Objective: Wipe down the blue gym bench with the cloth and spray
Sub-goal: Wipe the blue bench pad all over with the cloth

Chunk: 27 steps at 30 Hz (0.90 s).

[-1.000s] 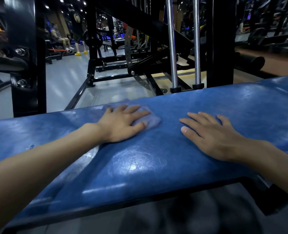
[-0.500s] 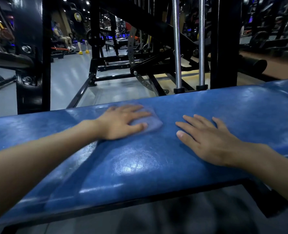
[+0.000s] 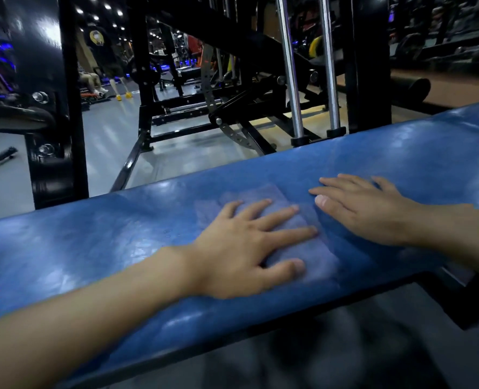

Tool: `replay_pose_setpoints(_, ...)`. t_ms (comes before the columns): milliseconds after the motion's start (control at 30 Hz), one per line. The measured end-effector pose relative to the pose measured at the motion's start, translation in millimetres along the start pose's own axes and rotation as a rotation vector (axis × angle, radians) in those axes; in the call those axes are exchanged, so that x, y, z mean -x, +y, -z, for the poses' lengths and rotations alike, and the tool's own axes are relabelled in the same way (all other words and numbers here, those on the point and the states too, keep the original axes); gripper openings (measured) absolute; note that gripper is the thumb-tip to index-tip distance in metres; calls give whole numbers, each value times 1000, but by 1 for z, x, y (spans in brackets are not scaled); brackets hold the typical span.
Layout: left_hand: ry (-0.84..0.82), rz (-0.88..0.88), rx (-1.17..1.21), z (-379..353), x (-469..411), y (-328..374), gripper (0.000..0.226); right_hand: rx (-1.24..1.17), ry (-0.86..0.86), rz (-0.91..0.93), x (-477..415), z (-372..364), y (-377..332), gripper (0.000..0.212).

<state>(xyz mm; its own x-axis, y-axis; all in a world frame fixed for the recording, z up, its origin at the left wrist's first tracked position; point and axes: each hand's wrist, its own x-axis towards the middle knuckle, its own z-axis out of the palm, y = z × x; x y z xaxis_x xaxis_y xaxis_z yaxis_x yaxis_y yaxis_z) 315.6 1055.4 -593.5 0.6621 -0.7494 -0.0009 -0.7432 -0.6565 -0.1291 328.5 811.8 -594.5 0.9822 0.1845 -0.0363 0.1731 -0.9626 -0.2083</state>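
Observation:
The blue padded gym bench point(image 3: 98, 248) runs across the view from lower left to upper right, its surface shiny. A thin bluish cloth point(image 3: 314, 256) lies flat on it near the middle. My left hand point(image 3: 243, 248) presses flat on the cloth with fingers spread and straight. My right hand point(image 3: 364, 209) rests flat on the bare bench pad just right of the cloth, fingers straight, thumb close to the cloth's edge. No spray bottle is in view.
A black steel rack post point(image 3: 53, 108) stands behind the bench at left. Two chrome guide rods point(image 3: 288, 68) and black machine framing rise behind the middle. Grey floor point(image 3: 112, 141) stretches beyond, with a seated person point(image 3: 92, 80) far back.
My left hand has slid the cloth along the bench toward my right hand and the near edge. The gap between the two hands has narrowed. My right hand stayed flat on the pad.

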Motion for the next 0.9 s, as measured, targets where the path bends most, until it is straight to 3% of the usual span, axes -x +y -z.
replay_pose_setpoints(67,15,-81,24,0,5,5,64,-38,67,-7,-3,1,-8,64)
replay_pose_setpoints(200,25,-12,84,-5,-8,-34,66,-31,79,-3,1,-6,-15,77)
replay_pose_setpoints(300,16,157,121,-11,-23,-89,70,36,19,-5,4,-13,-14,84)
replay_pose_setpoints(433,-27,547,119,-15,-28,-164,69,44,23,4,3,-14,-13,87)
replay_pose_setpoints(500,-48,608,110,-18,-30,-172,69,48,24,1,3,-15,-13,81)
replay_pose_setpoints(633,-42,518,87,-13,-25,-131,77,38,25,8,4,-14,-14,74)
replay_pose_setpoints(900,39,-20,23,-1,17,0,65,12,26,6,7,-10,-16,70)
